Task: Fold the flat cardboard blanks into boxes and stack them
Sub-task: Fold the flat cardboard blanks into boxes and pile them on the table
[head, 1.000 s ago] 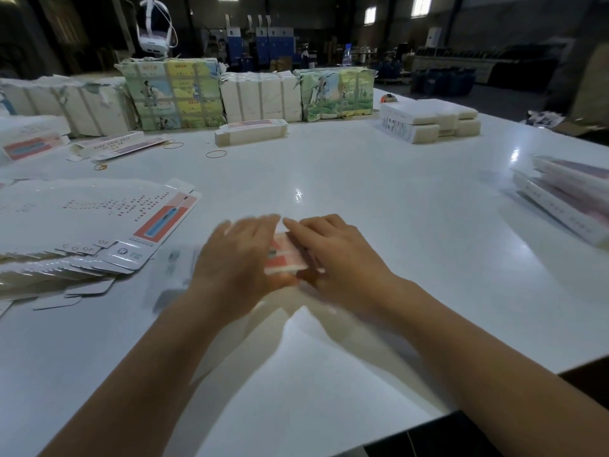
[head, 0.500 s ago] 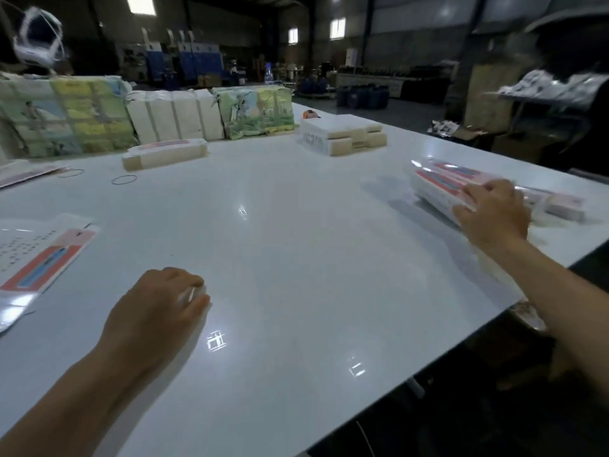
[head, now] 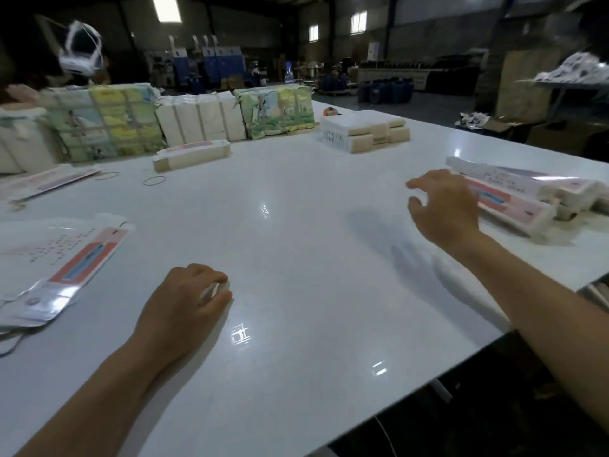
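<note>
Hands are working apart on the white table [head: 296, 245]. Left hand [head: 184, 308] is resting knuckles-up near the front edge, fingers curled under with something pale showing beneath them; what it is cannot be told. Right hand [head: 445, 209] is hovering with fingers loosely spread, gripping nothing, just beside the folded boxes [head: 514, 206] lying stacked at the right. Flat blanks [head: 66, 265] are lying at the left.
</note>
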Motion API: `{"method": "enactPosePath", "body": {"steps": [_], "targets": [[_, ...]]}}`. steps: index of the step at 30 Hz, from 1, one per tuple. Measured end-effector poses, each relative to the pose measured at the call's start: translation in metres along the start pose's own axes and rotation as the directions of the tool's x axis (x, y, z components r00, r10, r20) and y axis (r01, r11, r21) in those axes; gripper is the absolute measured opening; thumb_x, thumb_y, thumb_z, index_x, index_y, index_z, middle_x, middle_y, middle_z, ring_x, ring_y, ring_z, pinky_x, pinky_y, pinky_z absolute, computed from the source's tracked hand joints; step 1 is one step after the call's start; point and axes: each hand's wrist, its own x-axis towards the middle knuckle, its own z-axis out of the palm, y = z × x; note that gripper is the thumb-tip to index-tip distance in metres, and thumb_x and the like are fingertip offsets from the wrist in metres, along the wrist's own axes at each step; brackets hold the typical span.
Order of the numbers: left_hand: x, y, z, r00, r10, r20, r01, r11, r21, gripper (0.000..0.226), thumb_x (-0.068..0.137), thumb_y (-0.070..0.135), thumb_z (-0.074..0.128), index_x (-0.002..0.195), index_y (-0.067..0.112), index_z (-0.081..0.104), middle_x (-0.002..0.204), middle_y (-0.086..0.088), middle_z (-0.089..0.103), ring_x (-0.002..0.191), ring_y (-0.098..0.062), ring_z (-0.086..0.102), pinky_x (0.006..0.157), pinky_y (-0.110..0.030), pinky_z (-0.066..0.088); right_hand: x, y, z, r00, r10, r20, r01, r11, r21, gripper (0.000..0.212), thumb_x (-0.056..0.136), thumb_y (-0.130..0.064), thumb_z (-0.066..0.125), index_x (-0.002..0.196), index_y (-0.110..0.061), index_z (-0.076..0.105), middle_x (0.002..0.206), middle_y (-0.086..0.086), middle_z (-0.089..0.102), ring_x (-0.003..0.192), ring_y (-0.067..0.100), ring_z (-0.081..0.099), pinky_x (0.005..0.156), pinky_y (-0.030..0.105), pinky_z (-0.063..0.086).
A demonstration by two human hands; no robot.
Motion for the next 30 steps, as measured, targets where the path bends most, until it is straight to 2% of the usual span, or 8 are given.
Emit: {"method": "enactPosePath", "body": {"steps": [7, 12, 15, 17, 20, 23, 25, 30], "targets": [[-0.003, 0.000, -0.002, 0.998, 0.028, -0.050, -0.030, 0.999, -0.043, 0.018, 0.089, 0.019, 0.058, 0.094, 0.007, 0.070, 0.095, -0.006, 0.067, 0.088, -0.024, 0.058, 0.079, -0.034, 0.047, -0.043, -0.165, 0.033, 0.792, -0.495, 0.357, 0.423, 0.867, 0.264, 0.029, 0.095, -0.025, 0.046, 0.116, -0.024, 0.065, 0.119, 0.001, 0.061, 0.110, 0.024, 0.053, 0.090, 0.037, 0.040], [-0.006, 0.001, -0.003, 0.997, -0.029, -0.066, 0.025, 0.997, -0.073, 0.016, 0.088, 0.011, 0.056, 0.088, 0.014, 0.072, 0.088, 0.000, 0.066, 0.082, -0.016, 0.057, 0.075, -0.034, 0.049, -0.083, -0.208, 0.067, 0.706, -0.544, 0.453, 0.496, 0.837, 0.233, 0.025, 0.090, -0.020, 0.049, 0.109, -0.019, 0.064, 0.111, 0.003, 0.057, 0.105, 0.025, 0.051, 0.076, 0.032, 0.035], [0.001, -0.004, -0.013, 0.991, -0.133, 0.002, 0.131, 0.973, -0.187, 0.015, 0.088, 0.017, 0.057, 0.088, 0.020, 0.072, 0.082, 0.011, 0.064, 0.076, -0.002, 0.057, 0.069, -0.021, 0.046, -0.096, -0.204, 0.078, 0.721, -0.568, 0.396, 0.511, 0.823, 0.249, 0.028, 0.094, -0.024, 0.042, 0.112, -0.021, 0.062, 0.114, 0.002, 0.053, 0.106, 0.025, 0.044, 0.080, 0.033, 0.034], [0.019, -0.025, -0.032, 0.974, -0.226, -0.014, 0.220, 0.959, -0.179, 0.013, 0.086, 0.020, 0.061, 0.094, 0.020, 0.071, 0.087, 0.008, 0.065, 0.078, -0.005, 0.058, 0.071, -0.021, 0.042, -0.097, -0.202, 0.081, 0.735, -0.570, 0.368, 0.499, 0.822, 0.275, 0.030, 0.095, -0.025, 0.039, 0.113, -0.022, 0.063, 0.114, 0.001, 0.054, 0.105, 0.024, 0.044, 0.080, 0.032, 0.033], [0.048, -0.081, -0.070, 0.880, -0.463, -0.105, 0.463, 0.886, -0.026, 0.031, 0.081, 0.027, 0.069, 0.109, 0.015, 0.066, 0.108, -0.006, 0.065, 0.097, -0.023, 0.057, 0.080, -0.028, 0.041, -0.097, -0.202, 0.083, 0.742, -0.571, 0.350, 0.497, 0.820, 0.284, 0.030, 0.096, -0.025, 0.040, 0.114, -0.021, 0.065, 0.113, 0.001, 0.055, 0.103, 0.024, 0.045, 0.079, 0.032, 0.033], [0.053, -0.131, -0.093, 0.685, -0.721, -0.105, 0.715, 0.639, 0.284, 0.074, 0.073, 0.060, 0.068, 0.122, 0.008, 0.048, 0.125, -0.015, 0.047, 0.117, -0.033, 0.042, 0.086, -0.039, 0.037, -0.098, -0.202, 0.085, 0.750, -0.565, 0.343, 0.487, 0.823, 0.291, 0.029, 0.096, -0.026, 0.042, 0.112, -0.022, 0.065, 0.111, -0.001, 0.056, 0.101, 0.023, 0.046, 0.081, 0.032, 0.037], [0.052, -0.150, -0.096, 0.613, -0.785, -0.096, 0.737, 0.523, 0.428, 0.097, 0.063, 0.074, 0.067, 0.128, 0.007, 0.040, 0.129, -0.017, 0.036, 0.122, -0.034, 0.033, 0.092, -0.043, 0.033, -0.097, -0.202, 0.086, 0.754, -0.558, 0.346, 0.482, 0.828, 0.287, 0.028, 0.095, -0.026, 0.043, 0.111, -0.023, 0.065, 0.111, -0.003, 0.055, 0.101, 0.022, 0.046, 0.082, 0.032, 0.038], [0.067, -0.160, -0.100, 0.565, -0.824, -0.034, 0.739, 0.487, 0.466, 0.107, 0.052, 0.070, 0.078, 0.129, 0.008, 0.038, 0.129, -0.018, 0.035, 0.122, -0.034, 0.030, 0.093, -0.042, 0.032, -0.096, -0.202, 0.086, 0.758, -0.552, 0.347, 0.471, 0.832, 0.294, 0.027, 0.095, -0.026, 0.044, 0.112, -0.024, 0.065, 0.111, -0.003, 0.056, 0.100, 0.021, 0.045, 0.082, 0.031, 0.037]]}}
